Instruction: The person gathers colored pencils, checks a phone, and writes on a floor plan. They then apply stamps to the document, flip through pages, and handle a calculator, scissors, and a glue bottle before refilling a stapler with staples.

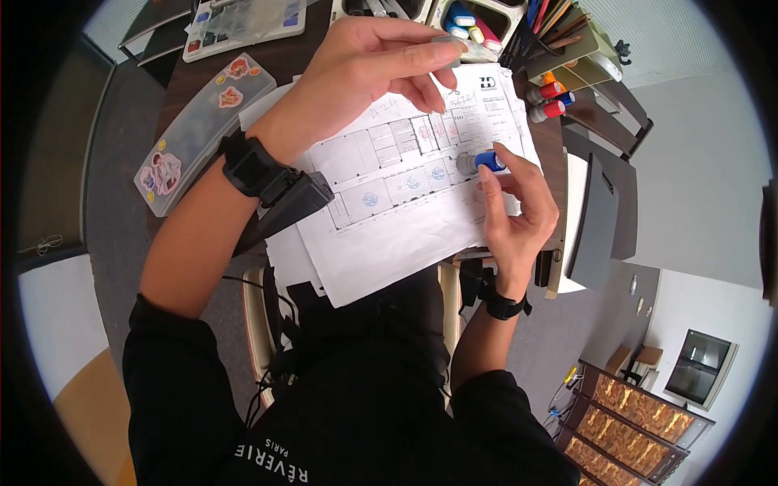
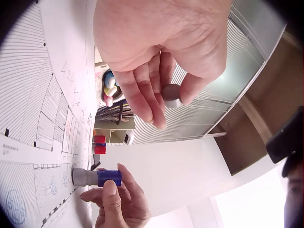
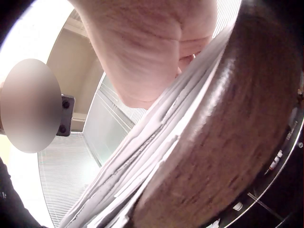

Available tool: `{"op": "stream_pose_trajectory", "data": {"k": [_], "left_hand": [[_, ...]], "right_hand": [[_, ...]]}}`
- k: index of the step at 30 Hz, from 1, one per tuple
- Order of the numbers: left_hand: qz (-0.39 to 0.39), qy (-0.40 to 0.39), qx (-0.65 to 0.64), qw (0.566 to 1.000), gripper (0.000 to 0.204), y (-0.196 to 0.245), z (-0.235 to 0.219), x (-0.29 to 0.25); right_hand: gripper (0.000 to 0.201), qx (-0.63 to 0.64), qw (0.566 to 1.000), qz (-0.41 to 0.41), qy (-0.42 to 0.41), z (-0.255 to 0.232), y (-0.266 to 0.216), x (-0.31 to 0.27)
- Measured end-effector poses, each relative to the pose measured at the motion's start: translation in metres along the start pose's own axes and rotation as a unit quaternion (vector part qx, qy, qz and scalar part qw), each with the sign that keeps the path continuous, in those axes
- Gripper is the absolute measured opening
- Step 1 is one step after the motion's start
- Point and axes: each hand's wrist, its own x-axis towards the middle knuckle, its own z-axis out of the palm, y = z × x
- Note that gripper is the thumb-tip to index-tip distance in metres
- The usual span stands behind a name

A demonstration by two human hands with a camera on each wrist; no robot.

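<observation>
Count, held items: one blue-and-grey stamp [image 1: 489,163], one grey cap [image 2: 172,95].
Count, other stamps: two red [image 1: 553,111], one blue [image 1: 568,99], near the bench's [image 1: 551,144] far right corner.
Count, blue marks [image 1: 414,184]: three, on the floor plan [image 1: 389,251].
Stamp appearance: blue barrel, grey end toward the sheet; contact cannot be told.
Stamp location: near the plan's right edge.
Right hand [image 1: 523,206]: pinching the barrel.
Left hand [image 1: 377,66]: pinching the cap, above the plan's far edge.

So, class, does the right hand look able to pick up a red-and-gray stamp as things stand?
Probably not yet: the way to the red-and-gray stamps looks open, but the right hand holds the blue stamp.
</observation>
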Motion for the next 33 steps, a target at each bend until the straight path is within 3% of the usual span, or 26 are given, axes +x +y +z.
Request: {"op": "stream_pose_trajectory", "data": {"k": [11,16,19,23,28,33], "left_hand": [[-0.012,0.006,0.001,1.0,0.034,0.001,0.001,-0.001],[-0.016,0.001,-0.012,1.0,0.035,0.003,0.001,0.0],[-0.014,0.012,-0.001,1.0,0.036,0.003,-0.001,-0.002],[-0.008,0.013,-0.01,1.0,0.036,0.002,-0.003,0.001],[-0.018,0.011,-0.004,1.0,0.036,0.004,0.0,0.0],[-0.015,0.009,-0.014,1.0,0.036,0.003,-0.001,0.001]], "right_hand": [[0.031,-0.03,0.998,-0.063,0.003,0.008,0.005,-0.008],[0.032,-0.013,0.999,-0.035,-0.013,0.004,0.005,-0.006],[0.034,0.107,0.988,0.064,0.089,0.009,0.016,-0.018],[0.035,0.248,0.94,0.125,0.196,-0.008,0.019,-0.011],[0.034,0.346,0.9,0.158,0.211,-0.021,0.022,-0.006],[0.034,0.286,0.926,0.129,0.212,-0.025,0.022,0.002]]}}
